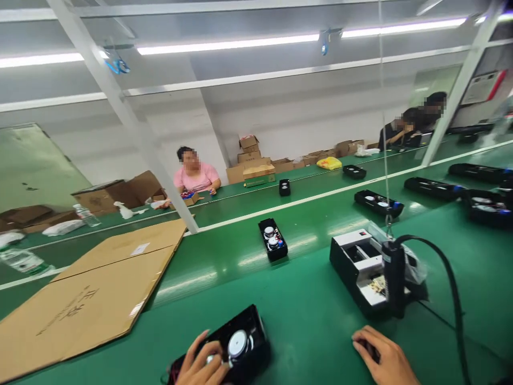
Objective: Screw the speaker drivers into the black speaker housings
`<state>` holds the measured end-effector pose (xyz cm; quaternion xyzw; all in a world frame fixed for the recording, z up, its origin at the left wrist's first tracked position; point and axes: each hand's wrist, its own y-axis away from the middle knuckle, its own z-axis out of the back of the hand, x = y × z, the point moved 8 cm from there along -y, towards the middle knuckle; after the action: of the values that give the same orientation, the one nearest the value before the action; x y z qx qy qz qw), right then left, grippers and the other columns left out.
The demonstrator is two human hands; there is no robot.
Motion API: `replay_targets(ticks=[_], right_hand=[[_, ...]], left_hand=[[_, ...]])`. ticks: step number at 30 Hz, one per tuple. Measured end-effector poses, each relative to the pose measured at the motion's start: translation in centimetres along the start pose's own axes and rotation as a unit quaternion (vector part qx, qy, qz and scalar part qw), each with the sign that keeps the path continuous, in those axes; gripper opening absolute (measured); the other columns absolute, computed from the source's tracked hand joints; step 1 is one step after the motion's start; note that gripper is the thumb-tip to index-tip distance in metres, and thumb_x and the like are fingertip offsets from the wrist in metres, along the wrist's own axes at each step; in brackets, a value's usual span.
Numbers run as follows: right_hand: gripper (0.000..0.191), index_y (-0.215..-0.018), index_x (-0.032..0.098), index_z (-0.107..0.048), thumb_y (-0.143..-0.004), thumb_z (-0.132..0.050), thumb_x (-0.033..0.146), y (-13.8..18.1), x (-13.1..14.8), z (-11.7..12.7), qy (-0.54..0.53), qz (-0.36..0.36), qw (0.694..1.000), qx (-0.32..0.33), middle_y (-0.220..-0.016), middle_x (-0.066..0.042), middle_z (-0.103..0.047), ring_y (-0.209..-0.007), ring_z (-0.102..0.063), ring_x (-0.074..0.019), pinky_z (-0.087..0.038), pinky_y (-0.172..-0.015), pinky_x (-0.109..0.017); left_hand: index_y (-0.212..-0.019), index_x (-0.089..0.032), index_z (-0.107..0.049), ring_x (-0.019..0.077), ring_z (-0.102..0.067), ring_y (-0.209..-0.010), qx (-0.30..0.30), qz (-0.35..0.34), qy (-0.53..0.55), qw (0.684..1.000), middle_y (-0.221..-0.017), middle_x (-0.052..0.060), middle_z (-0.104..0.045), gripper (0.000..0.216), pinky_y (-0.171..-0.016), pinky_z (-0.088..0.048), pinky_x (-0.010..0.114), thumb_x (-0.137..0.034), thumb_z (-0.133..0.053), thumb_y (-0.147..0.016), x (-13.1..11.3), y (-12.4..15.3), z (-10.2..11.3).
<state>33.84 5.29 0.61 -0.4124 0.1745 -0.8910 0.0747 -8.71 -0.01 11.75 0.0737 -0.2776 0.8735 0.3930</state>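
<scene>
A black speaker box (256,334) with its inside facing up lies at the bottom centre, and a round silver speaker magnet (238,343) shows in it. Over the near part of this box is my left hand (204,363), its fingers bent and gripping it. Some dark red wires show beside that hand at the box's left end. To the right, low over the green bench, my right hand (382,355) is closed, thumb towards fingers; something dark shows between them, too unclear to name. Beyond it hangs a black electric screwdriver (395,278) on a hook and cord.
A black-and-white parts box (360,267) with small pieces stands behind the screwdriver. Another open speaker box (273,239) sits on the green conveyor (224,262), with several more further right. Flat cardboard (100,305) covers the left side. A person (196,176) sits across.
</scene>
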Motion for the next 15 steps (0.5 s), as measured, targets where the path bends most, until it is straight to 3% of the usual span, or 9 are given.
replay_targets(ticks=[3,8,12,15], right_hand=[[0.029,-0.081,0.028,-0.078,-0.098,-0.062,0.045,-0.1,1.1,0.3,-0.012,-0.017,1.000,0.023,-0.076,-0.002,-0.076,-0.060,-0.071,-0.0183,-0.062,-0.060,-0.028],[0.026,-0.086,0.025,-0.077,-0.099,-0.062,0.041,-0.1,2.0,1.2,-0.054,-0.023,0.998,0.005,-0.080,-0.003,-0.076,-0.066,-0.072,-0.0197,-0.062,-0.062,-0.030],[0.019,-0.093,0.025,-0.076,-0.102,-0.061,0.034,-0.7,4.7,2.2,-0.079,0.029,0.996,-0.032,-0.089,-0.005,-0.078,-0.075,-0.075,-0.0208,-0.063,-0.067,-0.032],[0.016,-0.095,0.025,-0.074,-0.103,-0.060,0.027,-2.0,7.8,2.3,-0.086,0.081,0.993,-0.024,-0.091,-0.005,-0.077,-0.084,-0.075,-0.0210,-0.064,-0.075,-0.033]], left_hand=[[-0.095,-0.029,-0.065,0.0201,-0.073,-0.093,-0.031,0.064,0.041,0.997,-0.078,-0.009,-0.074,0.027,-0.131,-0.036,0.048,-0.014,-0.078,-0.077,-4.1,-7.0,-2.7],[-0.080,-0.026,-0.061,0.0251,-0.069,-0.090,-0.062,0.135,0.111,0.983,-0.076,-0.004,-0.071,0.023,-0.115,-0.052,0.064,-0.008,-0.074,-0.075,-9.6,-15.2,-6.5],[-0.085,-0.026,-0.066,0.0271,-0.071,-0.095,-0.087,0.160,0.140,0.973,-0.080,0.001,-0.073,0.018,-0.108,-0.059,0.064,-0.008,-0.067,-0.085,-11.6,-17.8,-6.7],[-0.097,-0.026,-0.070,0.0253,-0.074,-0.101,-0.128,0.140,0.179,0.965,-0.084,0.001,-0.076,0.019,-0.107,-0.062,0.056,-0.009,-0.062,-0.093,-11.8,-16.7,-4.6]])
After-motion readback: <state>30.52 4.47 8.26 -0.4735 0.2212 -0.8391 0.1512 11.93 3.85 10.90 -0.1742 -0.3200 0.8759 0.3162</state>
